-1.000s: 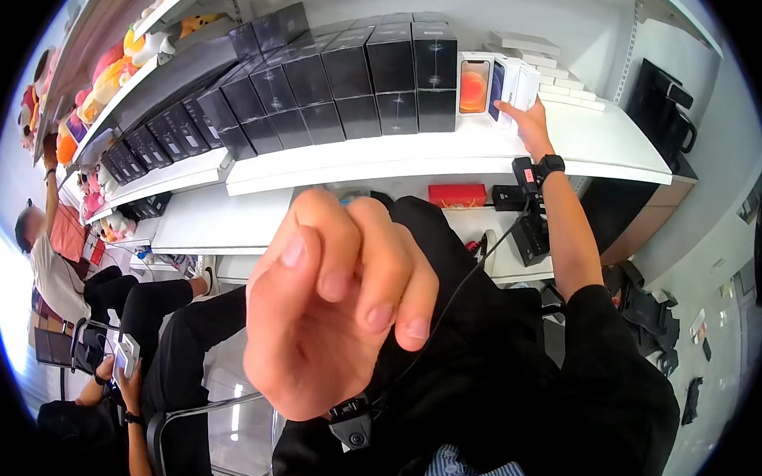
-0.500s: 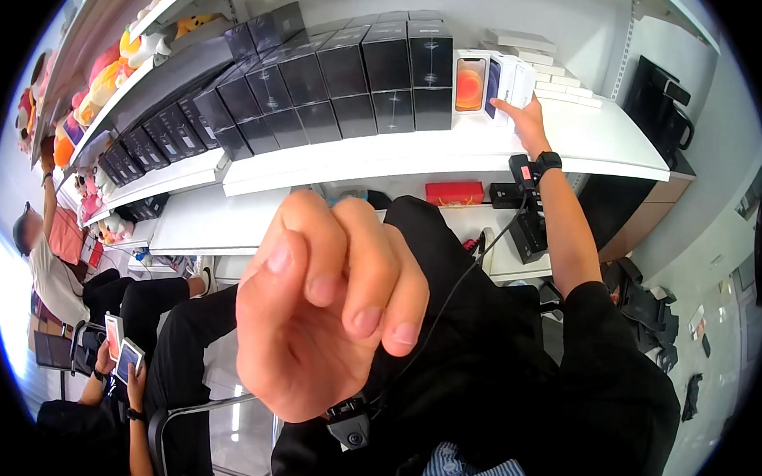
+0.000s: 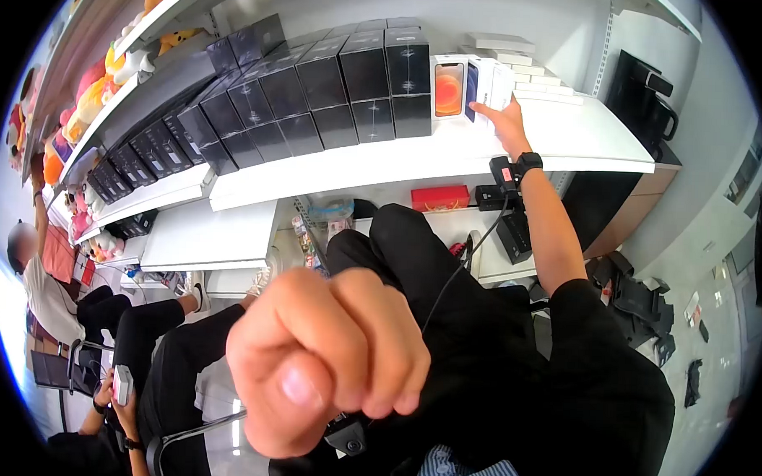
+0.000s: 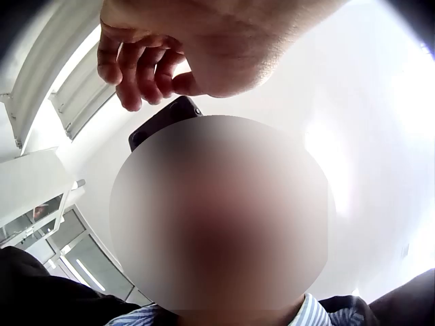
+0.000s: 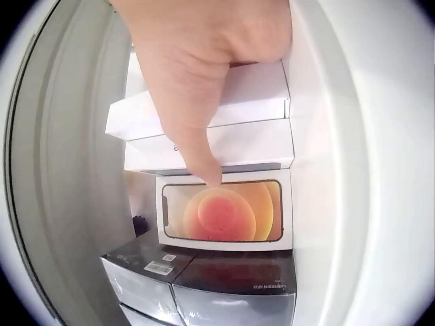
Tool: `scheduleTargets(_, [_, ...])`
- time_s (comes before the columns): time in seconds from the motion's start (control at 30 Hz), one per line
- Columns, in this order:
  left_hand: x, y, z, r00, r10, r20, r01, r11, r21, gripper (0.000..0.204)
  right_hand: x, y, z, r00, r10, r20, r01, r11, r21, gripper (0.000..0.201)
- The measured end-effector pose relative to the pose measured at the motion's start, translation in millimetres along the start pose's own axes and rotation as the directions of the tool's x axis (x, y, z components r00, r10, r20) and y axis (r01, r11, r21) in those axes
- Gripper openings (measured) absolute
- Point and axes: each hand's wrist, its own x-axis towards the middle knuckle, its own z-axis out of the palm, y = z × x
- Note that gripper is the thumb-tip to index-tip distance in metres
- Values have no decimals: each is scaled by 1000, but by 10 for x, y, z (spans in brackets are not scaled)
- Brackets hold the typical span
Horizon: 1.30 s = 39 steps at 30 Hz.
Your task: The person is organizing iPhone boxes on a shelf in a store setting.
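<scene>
Here my right hand [image 3: 509, 125] rests extended fingers on the upright white boxes [image 3: 487, 84] ahead, while my left hand [image 3: 326, 358] is clenched, empty.

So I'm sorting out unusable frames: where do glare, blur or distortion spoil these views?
Head view: strong fisheye bending of the shelf, and the left hand is oversized and soft near the lens. Left wrist view: bright washed-out background and a blurred patch mid-frame. Right wrist view: the right hand looms large, the white boxes nearly blow out, and the edges curve.
</scene>
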Motion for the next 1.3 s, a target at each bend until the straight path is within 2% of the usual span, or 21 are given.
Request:
scheduleTargets(0.1, [-61, 44, 53, 1000, -8, 25, 8, 1000, 18, 23, -10, -19, 6, 1000, 11, 3, -11, 1000, -9, 71])
scheduleTargets(0.2, [-90, 31, 98, 997, 69, 34, -72, 993, 89, 15, -13, -34, 7, 1000, -14, 7, 14, 1000, -9, 71])
scheduleTargets(0.23, [-62, 38, 63, 988, 115, 107, -130, 981, 147, 15, -21, -44, 16, 1000, -15, 4, 15, 1000, 0, 71])
scheduleTargets(0.3, [-223, -76, 240, 980, 174, -91, -165, 981, 106, 15, -45, -66, 18, 1000, 4, -9, -4, 1000, -21, 71])
scheduleTargets(0.37, [-256, -189, 595, 930, 219, -295, -206, 976, 73, 16, -19, -42, 6, 1000, 8, -13, -8, 999, -45, 72])
scheduleTargets(0.43, [-277, -79, 626, 956, 95, -278, -69, 992, 103, 17, -8, -28, 1, 1000, 6, -12, -6, 1000, -27, 70])
scheduleTargets(0.47, [-319, 97, 479, 985, -61, -164, 88, 983, 163, 18, -8, -31, 1, 1000, 14, -13, -14, 1000, -24, 70])
scheduleTargets(0.5, [-315, 111, 428, 993, -101, -68, 111, 979, 168, 18, -8, -35, 4, 1000, 22, -16, -22, 1000, -21, 70])
scheduleTargets(0.57, [-294, 18, 419, 994, -101, 33, 95, 985, 142, 19, 3, -35, 0, 1000, 4, -15, -4, 1000, 8, 68])
scheduleTargets(0.67, [-280, -70, 432, 990, -109, 85, 99, 989, 108, 19, 14, -6, 0, 1000, -12, -12, 13, 1000, 26, 68])
scheduleTargets(0.9, [-327, -138, 398, 983, -144, 112, 137, 988, 70, 20, 14, -11, -21, 999, 13, 44, -18, 994, 109, 65])
scheduleTargets(0.93, [-322, -140, 375, 982, -149, 114, 140, 987, 76, 20, 31, 11, -27, 1000, -17, 14, 16, 998, 65, 62])
scheduleTargets(1.17, [-301, -71, 277, 975, -195, 109, 181, 975, 129, 21, 2, -61, -24, 998, 70, -5, -70, 992, 105, 58])
scheduleTargets(1.3, [-297, 11, 242, 971, -217, 102, 200, 968, 149, 22, 4, -90, -38, 999, 48, -27, -44, 993, 113, 56])
